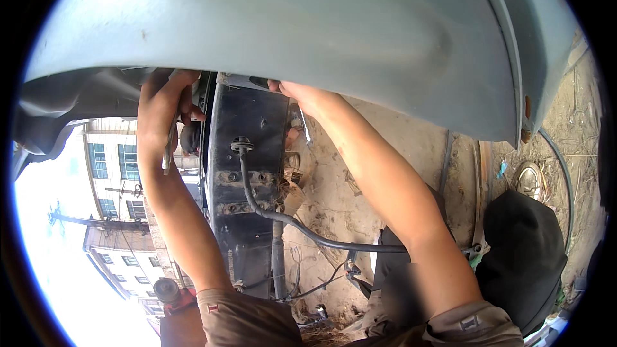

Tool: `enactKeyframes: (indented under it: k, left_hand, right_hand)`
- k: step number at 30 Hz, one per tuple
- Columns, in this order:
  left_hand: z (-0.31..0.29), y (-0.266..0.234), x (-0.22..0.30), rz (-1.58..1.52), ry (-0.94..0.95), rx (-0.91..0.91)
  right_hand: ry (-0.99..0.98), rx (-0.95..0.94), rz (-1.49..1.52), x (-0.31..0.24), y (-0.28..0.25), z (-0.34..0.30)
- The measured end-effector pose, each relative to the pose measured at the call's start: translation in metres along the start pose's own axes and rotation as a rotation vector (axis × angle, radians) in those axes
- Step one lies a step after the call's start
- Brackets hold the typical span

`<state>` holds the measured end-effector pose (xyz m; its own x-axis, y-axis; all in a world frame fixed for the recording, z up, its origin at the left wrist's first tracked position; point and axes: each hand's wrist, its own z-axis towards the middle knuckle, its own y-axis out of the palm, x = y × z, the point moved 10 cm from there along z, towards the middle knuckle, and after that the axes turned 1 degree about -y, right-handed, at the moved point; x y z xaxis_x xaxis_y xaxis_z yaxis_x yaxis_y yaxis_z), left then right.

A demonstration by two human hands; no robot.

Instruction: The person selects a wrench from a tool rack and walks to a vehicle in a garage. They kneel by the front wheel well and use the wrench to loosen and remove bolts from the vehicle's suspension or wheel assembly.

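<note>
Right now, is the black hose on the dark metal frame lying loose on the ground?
No. The black hose is plugged into the dark metal frame by a round fitting and hangs down from it.

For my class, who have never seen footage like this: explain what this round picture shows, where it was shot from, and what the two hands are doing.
The one picture comes from a fisheye camera worn on a person's head, so edges bend. Both bare arms reach up under a pale blue-grey body panel of a vehicle. The left hand holds a slim metal tool in a closed grip. The right hand reaches over the top edge of a black metal part, fingers hidden. A black cable runs from that part. Below lies sandy ground.
</note>
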<state>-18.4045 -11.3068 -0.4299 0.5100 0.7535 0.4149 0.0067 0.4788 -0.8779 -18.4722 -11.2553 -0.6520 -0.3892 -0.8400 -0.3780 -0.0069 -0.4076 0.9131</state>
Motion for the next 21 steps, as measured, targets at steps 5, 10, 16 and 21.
enactKeyframes:
  k: [5, 10, 16, 21]
  left_hand:
    - [0.020, -0.001, 0.012, -0.059, 0.024, -0.057]
    - [-0.009, 0.001, -0.008, -0.097, -0.041, -0.059]
    - [0.012, -0.010, -0.009, -0.003, -0.069, 0.071]
    - [0.028, -0.010, -0.011, 0.036, -0.012, 0.095]
  right_hand:
    - [-0.239, 0.016, 0.123, 0.023, -0.040, 0.059]
    - [0.089, -0.064, 0.177, 0.029, 0.000, 0.009]
    - [0.052, -0.019, -0.062, -0.014, 0.006, -0.007]
    - [-0.082, -0.060, -0.021, -0.016, -0.001, -0.004]
